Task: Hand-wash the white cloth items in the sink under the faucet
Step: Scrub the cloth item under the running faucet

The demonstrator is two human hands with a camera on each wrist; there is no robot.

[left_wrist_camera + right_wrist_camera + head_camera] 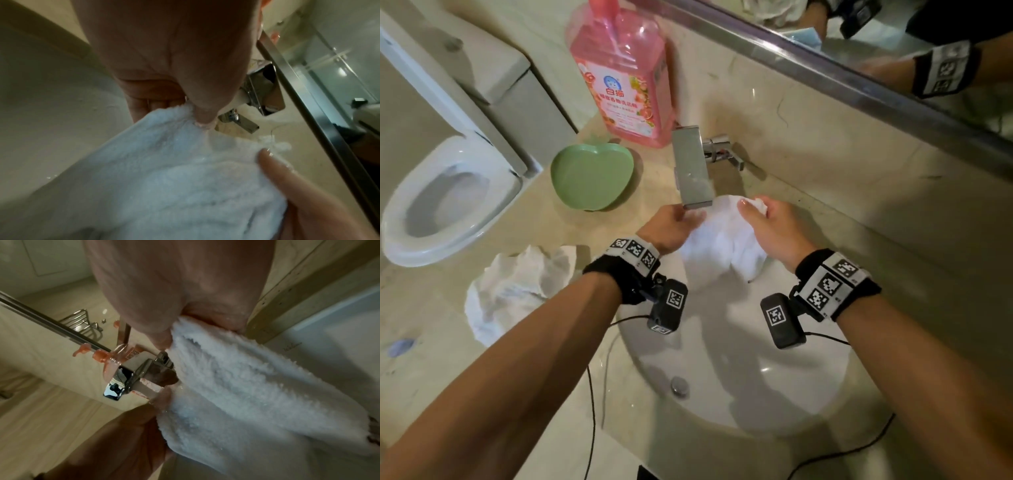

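A white terry cloth (719,240) hangs between both hands over the back of the white sink (739,370), just below the square chrome faucet (691,168). My left hand (674,226) pinches the cloth's left edge; the left wrist view shows the thumb and fingers of that hand (193,113) closed on the cloth (174,178). My right hand (763,219) grips the right edge, with a bunch of cloth sticking out above its fingers. In the right wrist view the right hand (174,331) clamps the fluffy cloth (236,386). A second crumpled white cloth (517,287) lies on the counter at left.
A pink detergent bottle (623,78) stands behind the faucet. A green apple-shaped dish (592,176) sits on the beige counter (482,370) left of it. A toilet (445,192) is beyond the counter's left end. The mirror ledge (859,82) runs along the back wall. The sink drain (679,385) shows.
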